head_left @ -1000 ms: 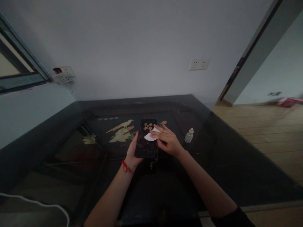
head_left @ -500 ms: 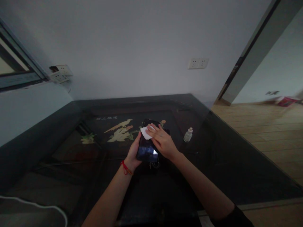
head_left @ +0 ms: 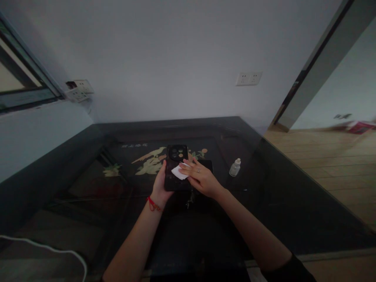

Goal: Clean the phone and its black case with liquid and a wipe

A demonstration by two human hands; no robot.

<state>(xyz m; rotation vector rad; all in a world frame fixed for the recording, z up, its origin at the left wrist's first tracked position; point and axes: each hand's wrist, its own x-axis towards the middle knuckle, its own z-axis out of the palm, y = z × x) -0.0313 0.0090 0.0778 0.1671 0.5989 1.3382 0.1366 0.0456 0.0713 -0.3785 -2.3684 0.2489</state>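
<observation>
The left hand (head_left: 161, 183), a red string bracelet (head_left: 152, 204) at its wrist, clasps a black glossy slab phone (head_left: 175, 163) by its long edges, back up, above the dark glass surface (head_left: 279, 196). The right hand (head_left: 203, 179) pins a small white folded wipe (head_left: 179, 172) flat on it under its fingers (head_left: 188, 166), below the camera ring. The phone looks stiff and probably slippery, so the edges grip best. Beyond, 1 small clear dropper bottle (head_left: 235, 167) stands.
</observation>
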